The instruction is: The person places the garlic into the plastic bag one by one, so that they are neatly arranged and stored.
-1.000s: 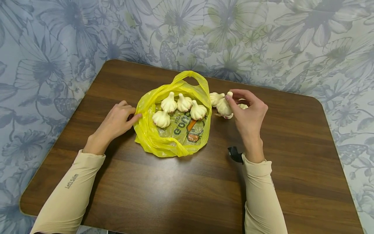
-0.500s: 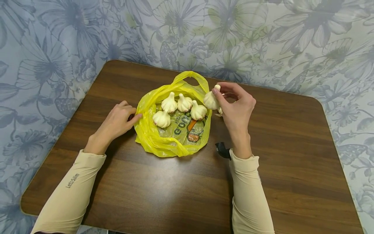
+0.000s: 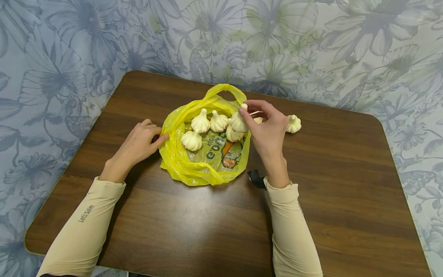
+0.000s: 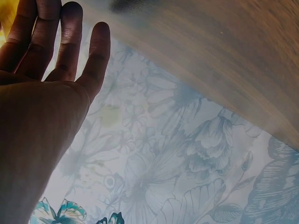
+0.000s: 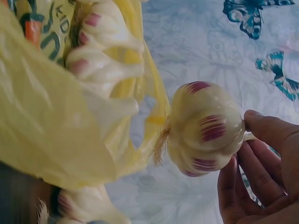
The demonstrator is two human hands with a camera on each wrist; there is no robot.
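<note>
My right hand [image 3: 270, 129] pinches a garlic bulb [image 3: 238, 123] by its stem, over the right rim of a yellow plastic bag [image 3: 183, 169]. In the right wrist view, this held garlic bulb [image 5: 205, 130] shows purple streaks and dry roots. Several more bulbs lie inside the open bag, among them one garlic bulb [image 3: 191, 141] at the left and another garlic bulb [image 3: 233, 135] partly covered by the held one. With thumb and finger, my left hand [image 3: 140, 140] holds the bag's left rim; in its wrist view the left hand's fingers [image 4: 70, 42] are spread.
A garlic bulb [image 3: 293, 124] sits on the brown wooden table [image 3: 346, 184] just right of my right hand. Another garlic bulb [image 3: 258, 120] shows partly behind the fingers. The flowered wall [image 3: 277, 46] stands along the table's back edge. A black strap [image 3: 256, 179] sticks out at my right wrist.
My right hand has carried the garlic bulb leftward from the pile beside the bag to over the bag's right rim. A bulb on the table has come into view. The left hand keeps its place.
</note>
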